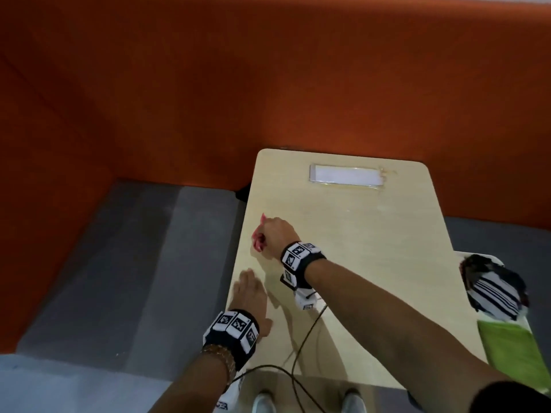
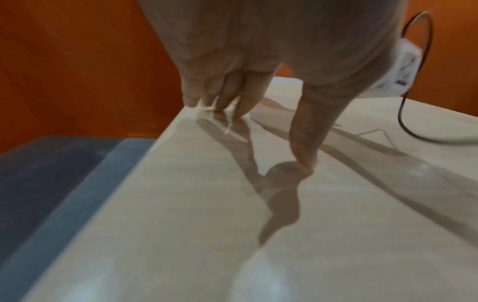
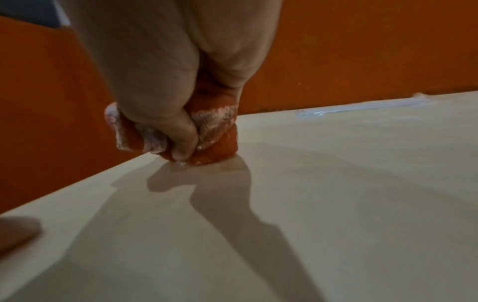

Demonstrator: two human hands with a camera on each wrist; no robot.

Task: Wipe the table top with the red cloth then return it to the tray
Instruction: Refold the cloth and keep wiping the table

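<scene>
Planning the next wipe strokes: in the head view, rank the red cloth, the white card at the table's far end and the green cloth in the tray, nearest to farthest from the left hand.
From the left hand:
1. red cloth, just ahead, gripped by the right hand.
2. white card, far end of the table.
3. green cloth, in the tray off the right edge.

A pale beige table (image 1: 357, 234) stands against an orange wall (image 1: 208, 70), with grey floor (image 1: 119, 263) along its left edge. Near the left edge, the right hand (image 1: 275, 236) grips a red cloth (image 3: 217, 126) flecked with white. Both wrists wear black bands (image 1: 301, 260) bearing black-and-white square markers. A white card (image 1: 346, 175) lies near the far edge. Off the right edge, a white tray (image 1: 477, 256) holds a black-and-white striped cloth (image 1: 495, 290) and a lime green cloth (image 1: 512, 350). A black cable (image 1: 304, 341) crosses the near edge.
</scene>
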